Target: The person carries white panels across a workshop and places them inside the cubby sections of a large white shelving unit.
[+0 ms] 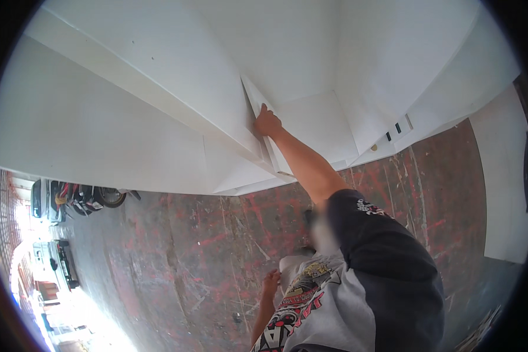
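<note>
A narrow white board (253,94) stands on edge inside a large white cabinet (317,123), leaning beside the divider. My right arm reaches forward into the cabinet, and my right hand (268,121) is closed over the upper edge of this board, thumb side up. The fingers on its far side are partly hidden. Low beside my body hangs my left hand (271,281), with loosely bent fingers a little apart and nothing visible in them. A long white divider panel (158,88) runs from the upper left toward the board.
White side panels with dark slots (398,127) stand at the right. Beneath lies a worn grey floor (176,246) with red paint marks. Motorcycles (94,196) and a parked vehicle (61,264) are far left. A white panel (504,182) is at the far right.
</note>
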`<act>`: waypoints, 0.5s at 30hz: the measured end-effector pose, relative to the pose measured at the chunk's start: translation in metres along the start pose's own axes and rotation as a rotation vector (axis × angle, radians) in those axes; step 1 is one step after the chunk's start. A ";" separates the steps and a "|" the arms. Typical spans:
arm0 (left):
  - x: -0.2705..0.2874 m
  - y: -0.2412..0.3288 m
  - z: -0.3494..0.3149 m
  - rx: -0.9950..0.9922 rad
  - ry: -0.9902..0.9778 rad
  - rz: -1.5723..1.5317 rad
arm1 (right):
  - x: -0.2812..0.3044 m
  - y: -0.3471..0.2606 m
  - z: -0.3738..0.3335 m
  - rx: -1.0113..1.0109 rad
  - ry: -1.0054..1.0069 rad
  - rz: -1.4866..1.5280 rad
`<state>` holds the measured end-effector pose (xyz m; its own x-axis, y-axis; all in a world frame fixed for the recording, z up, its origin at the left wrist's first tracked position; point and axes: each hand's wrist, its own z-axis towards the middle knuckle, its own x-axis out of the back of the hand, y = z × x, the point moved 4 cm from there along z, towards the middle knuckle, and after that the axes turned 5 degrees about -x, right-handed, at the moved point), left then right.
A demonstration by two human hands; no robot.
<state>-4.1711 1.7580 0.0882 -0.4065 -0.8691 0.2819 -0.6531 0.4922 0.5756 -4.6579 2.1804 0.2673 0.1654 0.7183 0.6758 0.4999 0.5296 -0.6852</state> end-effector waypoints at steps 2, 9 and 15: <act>-0.028 -0.006 -0.014 0.002 -0.050 -0.089 | 0.003 0.013 0.006 -0.027 -0.041 -0.051; -0.098 -0.032 -0.038 -0.068 -0.008 -0.454 | 0.089 0.079 -0.053 0.004 -0.033 -0.115; -0.230 0.146 -0.064 -0.199 -0.383 -1.141 | 0.136 0.174 -0.212 0.158 -0.020 0.040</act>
<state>-4.1319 2.0260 0.1568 0.1530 -0.7098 -0.6876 -0.6627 -0.5898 0.4615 -4.3683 2.2751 0.2976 0.1642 0.7481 0.6429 0.3527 0.5642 -0.7465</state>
